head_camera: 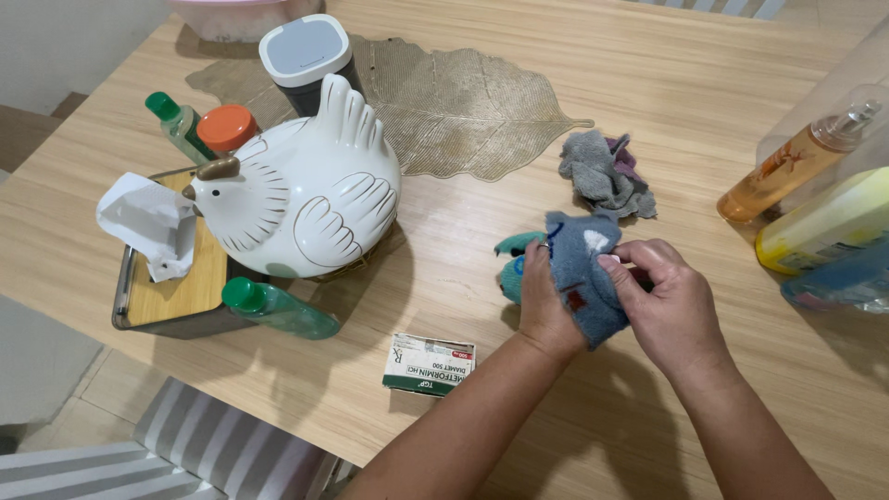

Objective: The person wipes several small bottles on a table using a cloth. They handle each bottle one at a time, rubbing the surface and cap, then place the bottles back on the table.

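Blue-grey knit, soft and a little bunched: that is the sock (582, 278) both hands are working over the wooden table (704, 83), just in front of the person. The left hand (540, 301) has its fingers closed on the sock's near-left side, where a teal bit of fabric (512, 261) pokes out; I cannot tell whether that is a second sock or a part of the same one. The right hand (669, 301) pinches the upper right edge between thumb and fingers.

To handle it neatly, I would judge the grip wants to stay near the edges, with the hands drawing slightly apart so the knit lies flat rather than twisting. A soft thing like this will slump wherever it is not held.

Room is fair. A grey crumpled cloth (607, 173) lies just beyond the hands, close enough to be snagged by a forward reach. To the right, an amber spray bottle (796, 162) and a yellow bottle (824, 227) lie near the table's edge, so a wide right elbow could knock them. A small medicine box (429, 364) sits near the front edge on the left. The white ceramic hen (306, 190), the tissue box (171, 287) and a green bottle (278, 310) stand well apart to the left.
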